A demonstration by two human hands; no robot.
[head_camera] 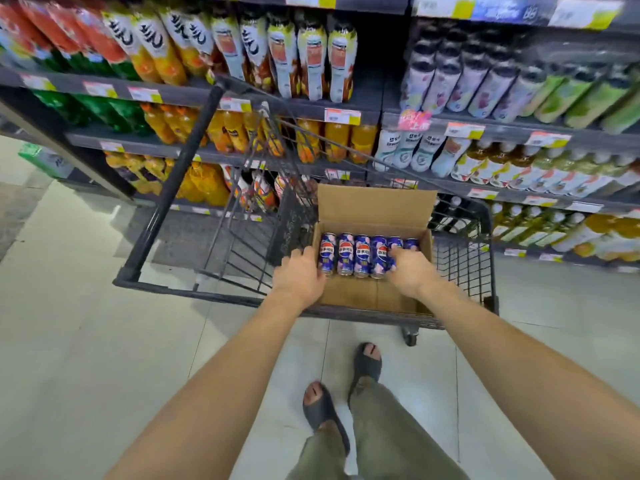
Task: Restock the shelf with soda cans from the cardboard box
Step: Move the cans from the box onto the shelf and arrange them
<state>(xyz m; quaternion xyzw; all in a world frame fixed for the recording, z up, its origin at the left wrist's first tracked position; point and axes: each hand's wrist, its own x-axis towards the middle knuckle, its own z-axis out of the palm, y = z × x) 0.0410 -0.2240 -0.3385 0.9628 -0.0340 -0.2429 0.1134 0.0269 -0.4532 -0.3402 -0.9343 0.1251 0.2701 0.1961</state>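
In cart (194,292): cardboard box (374,206) holding soda cans (362,256) (row of six), 12 o'clock. At row's 9 o'clock end, left hand (300,273), fingers curled on end can; at 3 o'clock end, right hand (407,270), fingers curled over cans.

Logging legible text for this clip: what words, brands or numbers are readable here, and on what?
"百事可乐", only just legible: on the cans in the box.
Large black characters on the top-shelf bottles: too stylised and blurred to read.
Pink sign: blurred, unreadable.
Price tags along the shelf edges: too small to read.
White bottles: print blurred.
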